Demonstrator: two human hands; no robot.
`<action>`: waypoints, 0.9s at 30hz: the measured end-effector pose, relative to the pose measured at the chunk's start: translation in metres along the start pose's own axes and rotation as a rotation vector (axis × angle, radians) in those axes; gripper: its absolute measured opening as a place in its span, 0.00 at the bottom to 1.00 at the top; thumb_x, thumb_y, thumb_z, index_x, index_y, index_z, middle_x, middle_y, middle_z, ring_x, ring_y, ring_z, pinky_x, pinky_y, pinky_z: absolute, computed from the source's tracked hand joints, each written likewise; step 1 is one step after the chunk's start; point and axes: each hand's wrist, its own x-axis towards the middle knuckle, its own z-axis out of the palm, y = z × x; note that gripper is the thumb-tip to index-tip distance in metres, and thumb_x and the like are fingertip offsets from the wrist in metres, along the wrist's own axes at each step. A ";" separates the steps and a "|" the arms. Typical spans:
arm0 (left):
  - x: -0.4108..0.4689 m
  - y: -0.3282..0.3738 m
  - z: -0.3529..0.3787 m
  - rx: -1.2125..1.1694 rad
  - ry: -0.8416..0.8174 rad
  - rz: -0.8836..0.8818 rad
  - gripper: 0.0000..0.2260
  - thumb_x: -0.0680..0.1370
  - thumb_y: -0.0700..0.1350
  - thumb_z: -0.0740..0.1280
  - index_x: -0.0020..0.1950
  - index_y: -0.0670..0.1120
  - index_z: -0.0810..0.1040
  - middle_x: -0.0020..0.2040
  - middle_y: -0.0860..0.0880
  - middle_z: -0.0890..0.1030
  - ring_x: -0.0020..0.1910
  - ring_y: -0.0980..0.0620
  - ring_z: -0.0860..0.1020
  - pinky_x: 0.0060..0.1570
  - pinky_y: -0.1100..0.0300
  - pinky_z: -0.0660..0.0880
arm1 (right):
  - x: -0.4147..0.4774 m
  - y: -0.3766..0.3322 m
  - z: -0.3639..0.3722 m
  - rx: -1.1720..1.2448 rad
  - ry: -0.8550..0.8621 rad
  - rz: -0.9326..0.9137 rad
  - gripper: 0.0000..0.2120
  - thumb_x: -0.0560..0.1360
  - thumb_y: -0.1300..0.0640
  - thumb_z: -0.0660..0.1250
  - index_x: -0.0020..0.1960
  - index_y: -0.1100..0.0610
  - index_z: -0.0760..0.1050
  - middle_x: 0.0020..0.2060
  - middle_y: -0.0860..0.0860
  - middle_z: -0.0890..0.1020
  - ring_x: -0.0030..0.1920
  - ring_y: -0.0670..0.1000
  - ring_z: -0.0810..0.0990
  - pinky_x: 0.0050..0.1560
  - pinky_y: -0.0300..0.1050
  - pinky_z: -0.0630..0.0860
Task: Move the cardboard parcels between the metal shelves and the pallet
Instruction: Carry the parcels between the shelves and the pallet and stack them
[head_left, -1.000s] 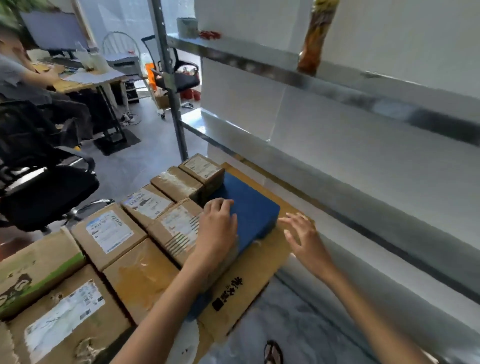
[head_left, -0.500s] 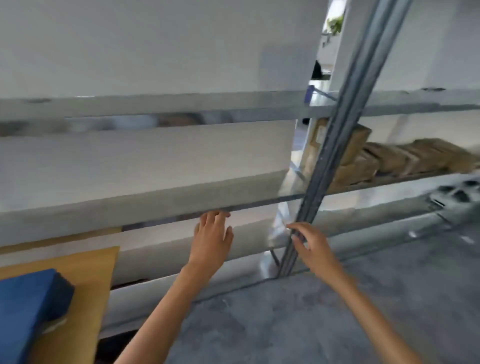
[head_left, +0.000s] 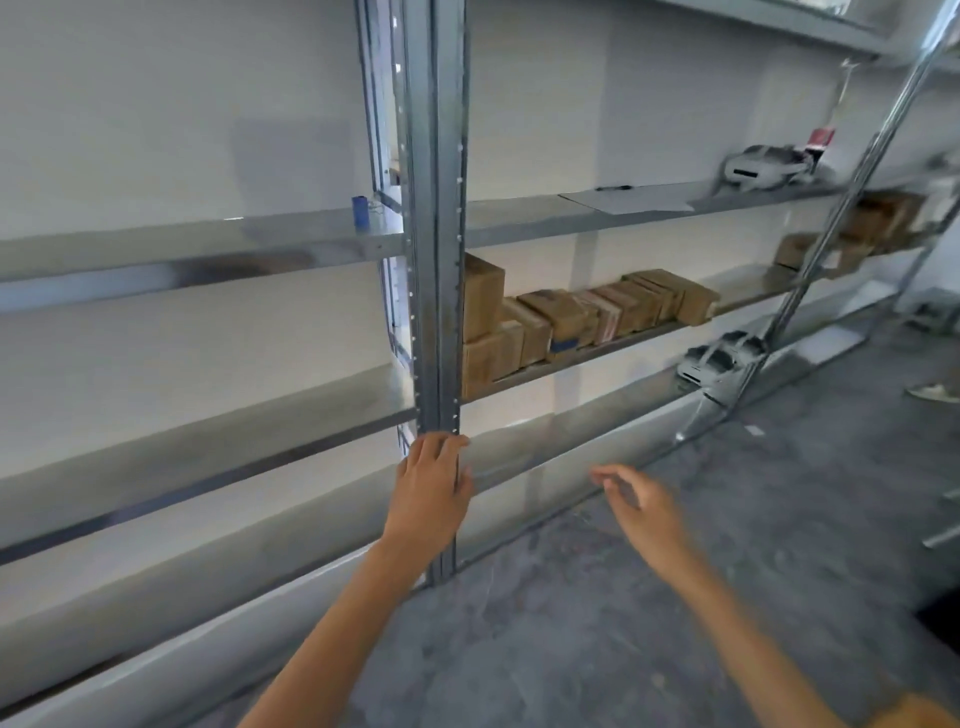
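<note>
Left hand (head_left: 428, 493): fingers (head_left: 441, 449) straight and together, lying over the foot of the grey upright post (head_left: 435, 260) at centre frame; whether they touch it cannot be told; nothing held. Right hand (head_left: 647, 512): lower centre-right, blurred, fingers (head_left: 605, 475) loosely spread, nothing held, above the floor (head_left: 623, 597). Cardboard parcels (head_left: 571, 317): a packed row, some upright, some leaning, on the middle tier of the metal shelves (head_left: 748, 288), just right of the post; a second cluster (head_left: 872, 228) in the far bay, upper right. Handling, by judgement: small taped cartons, stiff, probably light, tape perhaps slick; take one at the near end of the row by two opposite sides, since leaning neighbours may tip. Tier above: a blue roll (head_left: 359, 212), a paper sheet (head_left: 628, 200), a white device (head_left: 763, 166). Pallet: not in view.
</note>
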 end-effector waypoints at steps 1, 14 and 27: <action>0.006 0.002 0.004 0.004 -0.005 -0.016 0.16 0.81 0.45 0.59 0.69 0.48 0.69 0.68 0.49 0.69 0.69 0.48 0.64 0.68 0.53 0.62 | 0.005 0.005 -0.002 0.015 -0.006 0.016 0.15 0.77 0.67 0.63 0.47 0.47 0.77 0.45 0.47 0.83 0.45 0.36 0.79 0.51 0.32 0.73; 0.149 0.001 0.050 0.114 0.070 -0.051 0.16 0.82 0.46 0.58 0.70 0.49 0.67 0.70 0.49 0.68 0.71 0.49 0.63 0.70 0.54 0.60 | 0.176 0.030 0.025 0.148 -0.152 0.063 0.09 0.80 0.58 0.59 0.56 0.51 0.76 0.53 0.48 0.81 0.52 0.48 0.79 0.56 0.44 0.76; 0.250 -0.036 0.082 0.029 0.120 -0.245 0.15 0.81 0.44 0.61 0.68 0.47 0.69 0.69 0.48 0.68 0.70 0.47 0.64 0.69 0.51 0.67 | 0.382 0.012 0.037 0.057 -0.199 -0.003 0.12 0.80 0.56 0.56 0.59 0.53 0.75 0.53 0.47 0.78 0.52 0.50 0.79 0.55 0.48 0.77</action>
